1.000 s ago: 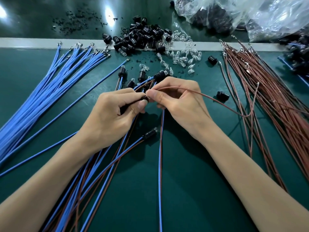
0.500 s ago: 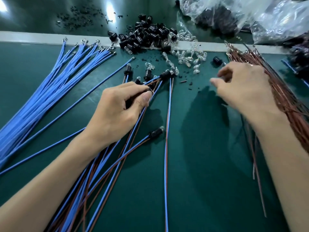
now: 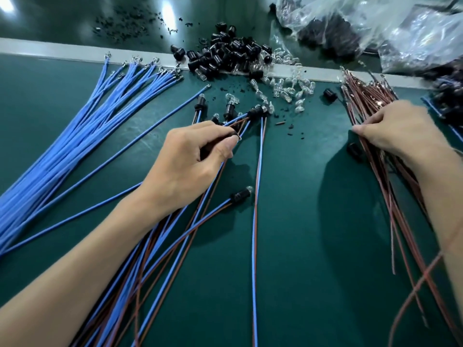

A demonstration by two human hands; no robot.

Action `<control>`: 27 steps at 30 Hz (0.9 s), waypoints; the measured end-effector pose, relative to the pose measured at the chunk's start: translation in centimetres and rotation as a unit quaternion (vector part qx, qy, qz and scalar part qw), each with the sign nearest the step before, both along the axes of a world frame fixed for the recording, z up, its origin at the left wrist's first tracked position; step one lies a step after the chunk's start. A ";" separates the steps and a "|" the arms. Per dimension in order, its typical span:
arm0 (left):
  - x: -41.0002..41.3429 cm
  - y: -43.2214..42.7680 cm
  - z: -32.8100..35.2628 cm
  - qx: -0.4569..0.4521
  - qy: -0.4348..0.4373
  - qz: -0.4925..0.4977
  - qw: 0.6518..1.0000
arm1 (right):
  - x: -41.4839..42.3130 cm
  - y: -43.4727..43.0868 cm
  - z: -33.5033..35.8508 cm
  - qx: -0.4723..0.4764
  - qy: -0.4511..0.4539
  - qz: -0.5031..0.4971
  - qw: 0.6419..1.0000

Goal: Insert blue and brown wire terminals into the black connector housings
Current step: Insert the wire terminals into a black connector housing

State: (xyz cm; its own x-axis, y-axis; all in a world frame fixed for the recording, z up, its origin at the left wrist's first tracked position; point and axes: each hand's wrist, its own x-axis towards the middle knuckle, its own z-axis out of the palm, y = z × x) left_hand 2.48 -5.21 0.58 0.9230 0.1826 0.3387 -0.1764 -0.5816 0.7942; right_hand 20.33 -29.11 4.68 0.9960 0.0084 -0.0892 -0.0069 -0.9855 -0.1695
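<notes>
On green mat (image 3: 295, 259), blue wires (image 3: 75, 156).

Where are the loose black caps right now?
In the head view the black housings lie top centre on the pale strip, with blue wire tips to their left and clear bulbs to their right.

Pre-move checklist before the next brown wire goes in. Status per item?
1. Left hand grips housing: ok, though fingers hide most of it.
2. Housing's open slot facing the other hand: cannot tell, covered.
3. Right hand on brown wires: ok, pinching at the bundle.
4. Only one wire picked: cannot tell.
5. Its terminal straight and clean: cannot tell, too small.
6. Spare housings available: ok, pile at the bench's far edge.
</notes>
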 end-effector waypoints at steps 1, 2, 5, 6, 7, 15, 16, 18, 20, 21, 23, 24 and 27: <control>-0.1 -0.1 0.1 0.005 0.000 -0.003 1.000 | 0.0 0.0 0.0 -0.008 -0.008 -0.005 1.000; -0.2 -0.2 0.4 0.010 -0.001 -0.007 1.000 | 0.0 0.1 0.0 -0.008 -0.011 -0.009 1.000; -0.4 -1.2 1.7 0.000 0.000 -0.035 0.999 | 0.2 0.2 0.0 -0.020 0.012 -0.007 1.000; -0.5 -1.8 2.3 -0.020 0.006 -0.059 0.998 | 0.3 0.2 0.2 -0.029 0.027 0.000 0.999; -0.7 -2.5 2.9 -0.049 0.022 -0.095 0.994 | 0.4 0.3 0.4 -0.036 0.039 0.006 0.999; -1.4 -10.7 3.3 -0.170 0.241 -0.449 0.844 | 0.8 3.0 1.2 -0.064 0.024 0.049 0.996; -1.4 -11.7 2.9 -0.196 0.263 -0.457 0.827 | 0.8 3.3 1.2 -0.065 0.024 0.043 0.997; -1.4 -12.8 2.4 -0.233 0.304 -0.457 0.803 | 0.9 3.5 1.3 -0.068 0.029 0.031 0.997; -1.0 -12.7 2.0 -0.224 0.321 -0.442 0.807 | 1.2 3.4 1.1 -0.054 0.043 0.023 0.997; -0.7 -12.2 2.1 -0.217 0.320 -0.433 0.814 | 1.4 3.2 1.0 -0.044 0.051 0.022 0.998; 0.0 -10.2 2.6 -0.218 0.298 -0.401 0.838 | 1.3 3.0 0.7 -0.037 0.048 0.022 0.998; 0.4 -9.0 2.9 -0.228 0.277 -0.375 0.855 | 1.3 2.9 0.6 -0.033 0.035 0.021 0.999; 2.0 -5.2 3.6 -0.280 0.180 -0.249 0.909 | 0.9 2.5 0.1 -0.013 -0.024 -0.005 1.000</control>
